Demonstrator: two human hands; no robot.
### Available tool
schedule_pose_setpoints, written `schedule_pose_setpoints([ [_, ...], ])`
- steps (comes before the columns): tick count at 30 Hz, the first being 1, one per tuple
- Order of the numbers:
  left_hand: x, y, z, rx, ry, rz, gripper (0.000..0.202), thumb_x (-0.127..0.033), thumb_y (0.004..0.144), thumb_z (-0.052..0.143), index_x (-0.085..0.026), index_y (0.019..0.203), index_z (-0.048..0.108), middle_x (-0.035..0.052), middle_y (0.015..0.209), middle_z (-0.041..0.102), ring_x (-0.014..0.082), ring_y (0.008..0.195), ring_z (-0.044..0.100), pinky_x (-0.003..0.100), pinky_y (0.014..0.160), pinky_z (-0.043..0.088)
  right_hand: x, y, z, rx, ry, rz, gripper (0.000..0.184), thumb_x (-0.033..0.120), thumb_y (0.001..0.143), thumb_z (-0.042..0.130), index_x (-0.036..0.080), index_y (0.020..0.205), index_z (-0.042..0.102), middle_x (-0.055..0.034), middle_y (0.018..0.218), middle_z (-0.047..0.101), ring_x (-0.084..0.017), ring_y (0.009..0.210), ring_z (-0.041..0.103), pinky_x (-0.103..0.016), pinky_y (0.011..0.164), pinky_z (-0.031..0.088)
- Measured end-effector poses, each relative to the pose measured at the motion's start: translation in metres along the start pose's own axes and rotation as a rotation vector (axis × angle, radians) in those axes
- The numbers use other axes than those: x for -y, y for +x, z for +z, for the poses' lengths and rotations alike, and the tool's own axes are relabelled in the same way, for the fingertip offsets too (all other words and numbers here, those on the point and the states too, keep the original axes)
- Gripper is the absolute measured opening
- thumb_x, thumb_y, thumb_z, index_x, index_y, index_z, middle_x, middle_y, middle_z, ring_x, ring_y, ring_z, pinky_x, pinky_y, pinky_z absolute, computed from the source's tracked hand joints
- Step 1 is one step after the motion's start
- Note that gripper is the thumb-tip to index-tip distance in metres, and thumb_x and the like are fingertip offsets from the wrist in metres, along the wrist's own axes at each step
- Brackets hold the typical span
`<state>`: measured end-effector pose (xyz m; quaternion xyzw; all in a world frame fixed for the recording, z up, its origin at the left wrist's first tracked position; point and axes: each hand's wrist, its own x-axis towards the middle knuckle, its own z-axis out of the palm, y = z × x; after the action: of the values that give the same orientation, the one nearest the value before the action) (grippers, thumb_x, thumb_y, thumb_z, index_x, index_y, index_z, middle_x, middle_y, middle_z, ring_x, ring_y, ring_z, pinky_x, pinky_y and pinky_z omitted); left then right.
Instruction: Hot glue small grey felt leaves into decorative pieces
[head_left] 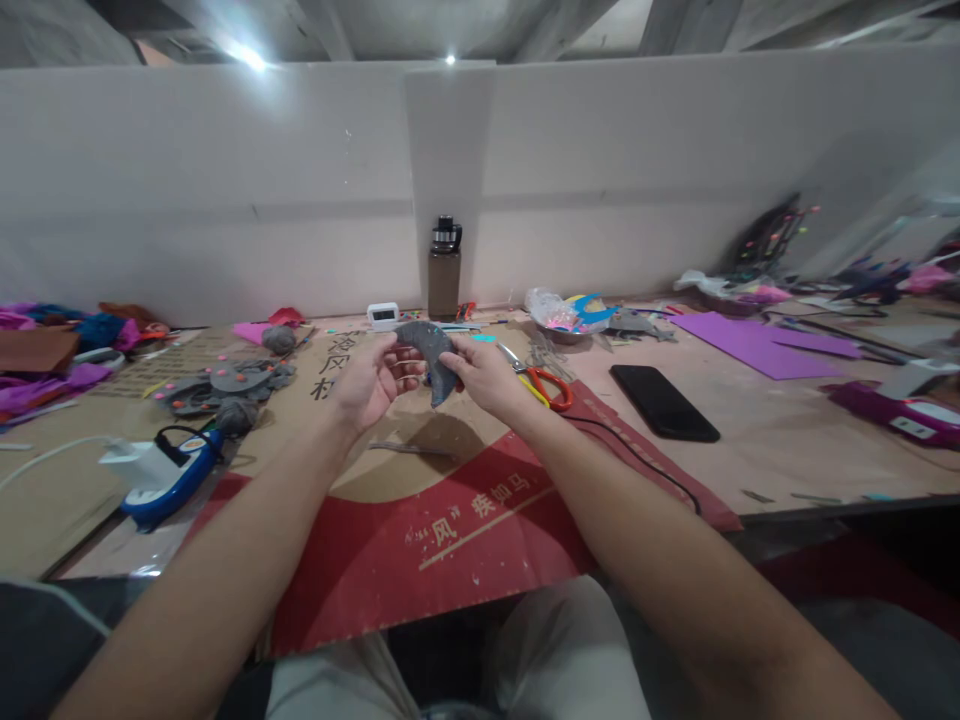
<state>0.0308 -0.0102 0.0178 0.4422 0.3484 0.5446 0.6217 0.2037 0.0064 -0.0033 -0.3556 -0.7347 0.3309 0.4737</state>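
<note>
A dark grey crescent-shaped piece, felt-like in look, is held up over the cardboard between my two hands. My left hand grips its upper left end, thumb on top and fingers curled beneath. On the right side, my right hand pinches its edge between thumb and fingers. Below the piece, a thin grey strip lies on the red and brown cardboard sheet. Scissors with orange-red handles rest just beyond my right wrist, partly covered by it.
A dark bottle and a small white digital clock stand by the wall. Grey pieces with coloured pins and a blue power strip lie left. A black phone, purple sheets and a bowl of scraps are right.
</note>
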Motion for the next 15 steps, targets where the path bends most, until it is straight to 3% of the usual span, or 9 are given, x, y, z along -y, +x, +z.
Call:
schedule_pose_setpoints([
  [3, 0.0004, -0.0014, 0.0006, -0.024, 0.035, 0.083, 0.015, -0.026, 0.083, 0.061, -0.012, 0.084, 0.065, 0.0062, 0.073, 0.069, 0.0096, 0.057, 0.061, 0.020, 0.053, 0.047, 0.0020, -0.0009, 0.0007, -0.009, 0.017, 0.005, 0.016, 0.024, 0.086, 0.047, 0.018, 0.083, 0.061, 0.0033, 0.063, 0.050, -0.010, 0.054, 0.043, -0.023, 0.053, 0.039],
  [9, 0.0006, 0.0014, -0.0035, -0.067, 0.020, 0.157, 0.010, -0.022, 0.082, 0.063, -0.012, 0.085, 0.065, 0.0053, 0.073, 0.070, 0.0088, 0.059, 0.062, 0.018, 0.054, 0.047, -0.0016, 0.0003, 0.0048, -0.017, 0.318, 0.061, 0.023, 0.038, 0.088, 0.048, 0.020, 0.094, 0.060, 0.0035, 0.063, 0.052, -0.009, 0.052, 0.050, -0.023, 0.051, 0.046],
  [12, 0.0012, 0.0020, -0.0032, -0.066, 0.002, 0.175, 0.015, -0.026, 0.078, 0.068, -0.014, 0.087, 0.065, 0.0044, 0.075, 0.070, 0.0094, 0.061, 0.062, 0.020, 0.056, 0.047, -0.0001, -0.0011, 0.0073, 0.003, 0.282, 0.059, 0.025, 0.031, 0.079, 0.063, 0.021, 0.101, 0.055, 0.0054, 0.064, 0.056, -0.009, 0.050, 0.052, -0.023, 0.049, 0.047],
  [15, 0.0058, 0.0013, -0.0004, -0.021, 0.020, 0.170, 0.022, -0.030, 0.073, 0.073, -0.014, 0.087, 0.065, 0.0041, 0.078, 0.069, 0.0108, 0.066, 0.062, 0.022, 0.060, 0.046, 0.0026, -0.0039, 0.0098, -0.004, 0.203, 0.065, 0.009, 0.023, 0.082, 0.056, 0.020, 0.090, 0.054, 0.0055, 0.061, 0.057, -0.009, 0.046, 0.053, -0.022, 0.046, 0.046],
])
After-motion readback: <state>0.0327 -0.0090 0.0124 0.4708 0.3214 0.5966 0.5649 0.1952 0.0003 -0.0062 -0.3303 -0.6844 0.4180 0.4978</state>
